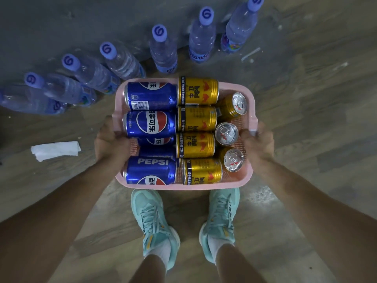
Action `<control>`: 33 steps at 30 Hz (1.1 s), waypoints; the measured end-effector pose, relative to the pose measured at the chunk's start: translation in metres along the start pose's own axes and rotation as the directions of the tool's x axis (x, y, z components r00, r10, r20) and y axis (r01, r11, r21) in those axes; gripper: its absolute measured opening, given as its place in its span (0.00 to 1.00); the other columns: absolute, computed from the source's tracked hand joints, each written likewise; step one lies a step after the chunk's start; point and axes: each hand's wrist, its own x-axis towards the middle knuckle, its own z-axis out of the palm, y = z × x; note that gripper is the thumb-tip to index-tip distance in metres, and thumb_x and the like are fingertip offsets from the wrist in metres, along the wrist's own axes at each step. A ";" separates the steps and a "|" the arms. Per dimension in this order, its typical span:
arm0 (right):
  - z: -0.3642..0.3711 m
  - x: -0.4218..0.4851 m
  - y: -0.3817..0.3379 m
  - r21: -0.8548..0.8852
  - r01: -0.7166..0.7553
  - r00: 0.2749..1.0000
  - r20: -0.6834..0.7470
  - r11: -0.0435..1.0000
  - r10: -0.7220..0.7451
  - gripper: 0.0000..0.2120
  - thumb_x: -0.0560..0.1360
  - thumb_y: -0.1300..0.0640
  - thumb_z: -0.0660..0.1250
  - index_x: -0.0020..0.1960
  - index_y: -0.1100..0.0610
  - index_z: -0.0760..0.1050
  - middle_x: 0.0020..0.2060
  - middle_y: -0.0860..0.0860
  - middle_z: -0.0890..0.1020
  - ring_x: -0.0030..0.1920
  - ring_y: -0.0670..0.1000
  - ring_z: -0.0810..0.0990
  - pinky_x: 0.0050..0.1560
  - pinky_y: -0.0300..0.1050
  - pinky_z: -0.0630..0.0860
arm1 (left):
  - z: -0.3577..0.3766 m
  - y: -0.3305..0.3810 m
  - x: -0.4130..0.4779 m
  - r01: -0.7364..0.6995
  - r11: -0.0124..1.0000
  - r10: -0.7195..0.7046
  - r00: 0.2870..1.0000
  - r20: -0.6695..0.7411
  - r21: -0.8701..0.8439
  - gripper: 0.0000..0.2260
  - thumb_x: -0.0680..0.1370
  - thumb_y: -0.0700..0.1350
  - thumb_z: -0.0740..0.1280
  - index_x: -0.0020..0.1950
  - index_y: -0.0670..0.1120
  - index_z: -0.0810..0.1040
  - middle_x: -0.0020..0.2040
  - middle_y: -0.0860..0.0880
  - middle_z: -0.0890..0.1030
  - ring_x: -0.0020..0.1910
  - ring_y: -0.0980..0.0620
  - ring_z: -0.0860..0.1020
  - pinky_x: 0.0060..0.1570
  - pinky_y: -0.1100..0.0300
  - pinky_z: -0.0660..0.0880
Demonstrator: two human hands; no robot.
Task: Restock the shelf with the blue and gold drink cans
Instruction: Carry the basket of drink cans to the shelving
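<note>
Both hands are closed on the pink basket [204, 187]. The left hand [111, 137] curls over the middle of its left rim, and the right hand [258, 139] wraps round the handle on the opposite side. The basket hangs between them, above the floor and just ahead of the turquoise shoes [155, 221].

The drinks all lie inside this hold, and no shelf is in view. The blue cans [151, 124] lie on their sides against the left-hand fingers, piled in what looks like two layers. The gold cans [196, 118] lie on their sides in a column midway between the hands. Three more gold cans [226, 133] sit end-up or tilted just inside the right hand.

Nothing pins the load down, so I judge rolling to be the chief risk. If the left hand dips, the upper blue cans could roll against the fingers or over the rim. If the right hand dips or jolts, the end-up cans could topple onto their neighbours.

The blue side also looks heavier, which could drag that hand down and make its hold on the rim slip.

Beyond the far edge of the basket, a row of water bottles [163, 50] stands on the floor. A forward swing or step could knock them over. The white paper [56, 150] lying outside the left hand could slide underfoot.
</note>
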 end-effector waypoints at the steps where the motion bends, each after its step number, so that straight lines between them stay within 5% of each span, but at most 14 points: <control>1: -0.011 -0.009 -0.005 0.003 -0.003 1.000 -0.005 1.000 0.003 0.04 0.78 0.57 0.65 0.52 0.54 0.76 0.42 0.51 0.82 0.44 0.55 0.82 0.39 0.43 0.75 | -0.012 0.006 -0.006 -0.019 1.000 0.019 1.000 0.012 0.006 0.13 0.78 0.40 0.65 0.61 0.50 0.72 0.51 0.52 0.79 0.48 0.49 0.76 0.33 0.63 0.66; 6: -0.083 -0.059 -0.043 0.048 0.003 0.999 -0.041 0.999 -0.001 0.05 0.78 0.57 0.65 0.53 0.55 0.77 0.44 0.54 0.83 0.45 0.57 0.82 0.46 0.53 0.80 | -0.079 0.064 -0.049 -0.142 0.989 0.139 0.987 0.084 0.030 0.18 0.76 0.39 0.67 0.64 0.53 0.73 0.47 0.56 0.76 0.48 0.51 0.76 0.36 0.64 0.67; 12: -0.218 -0.139 -0.110 0.037 0.079 0.993 -0.088 0.996 -0.076 0.05 0.80 0.57 0.65 0.54 0.56 0.75 0.39 0.50 0.78 0.38 0.52 0.77 0.35 0.43 0.67 | -0.178 0.169 -0.130 -0.215 0.976 0.211 0.972 0.100 0.038 0.09 0.78 0.39 0.65 0.57 0.45 0.73 0.48 0.51 0.77 0.47 0.47 0.75 0.36 0.61 0.66; 15: -0.290 -0.182 -0.144 0.045 0.057 0.993 -0.105 0.997 -0.052 0.04 0.80 0.56 0.65 0.51 0.57 0.74 0.37 0.48 0.77 0.38 0.52 0.77 0.34 0.44 0.67 | -0.231 0.225 -0.179 -0.224 0.974 0.220 0.967 0.126 0.017 0.06 0.82 0.44 0.61 0.58 0.46 0.72 0.50 0.51 0.75 0.49 0.46 0.74 0.44 0.58 0.66; 18: -0.359 -0.225 -0.172 0.097 0.061 0.990 -0.135 0.993 -0.048 0.03 0.80 0.57 0.64 0.49 0.55 0.72 0.36 0.47 0.77 0.37 0.50 0.77 0.33 0.44 0.67 | -0.282 0.285 -0.236 -0.264 0.964 0.267 0.950 0.164 -0.037 0.20 0.76 0.60 0.56 0.57 0.46 0.71 0.48 0.53 0.74 0.48 0.49 0.75 0.48 0.55 0.67; 20: -0.397 -0.249 -0.185 0.121 0.072 0.985 -0.163 0.990 -0.052 0.03 0.79 0.57 0.64 0.49 0.57 0.73 0.37 0.49 0.79 0.37 0.50 0.78 0.35 0.46 0.72 | -0.312 0.320 -0.272 -0.302 0.950 0.311 0.936 0.163 -0.079 0.20 0.73 0.64 0.56 0.52 0.49 0.72 0.47 0.53 0.76 0.46 0.52 0.76 0.47 0.53 0.72; 22: -0.429 -0.271 -0.193 0.134 0.067 0.982 -0.184 0.989 -0.042 0.05 0.80 0.55 0.64 0.50 0.57 0.75 0.39 0.50 0.80 0.40 0.54 0.80 0.41 0.50 0.77 | -0.335 0.345 -0.297 -0.370 0.928 0.374 0.915 0.153 -0.052 0.08 0.79 0.56 0.62 0.45 0.53 0.71 0.44 0.54 0.77 0.43 0.56 0.76 0.42 0.58 0.71; 29: -0.502 -0.328 -0.197 0.191 0.053 0.945 -0.328 0.980 0.013 0.11 0.78 0.48 0.64 0.50 0.56 0.75 0.42 0.53 0.80 0.43 0.58 0.79 0.43 0.54 0.76 | -0.387 0.412 -0.349 -0.530 0.846 0.518 0.843 0.146 0.061 0.08 0.79 0.49 0.65 0.43 0.47 0.73 0.41 0.51 0.80 0.39 0.50 0.79 0.35 0.55 0.71; 33: -0.523 -0.359 -0.197 0.264 0.064 0.911 -0.408 0.962 0.052 0.13 0.79 0.46 0.64 0.43 0.55 0.75 0.34 0.49 0.79 0.36 0.53 0.78 0.33 0.45 0.71 | -0.398 0.442 -0.362 -0.601 0.798 0.581 0.788 0.203 0.047 0.07 0.78 0.53 0.65 0.45 0.50 0.74 0.42 0.53 0.81 0.40 0.49 0.80 0.39 0.51 0.75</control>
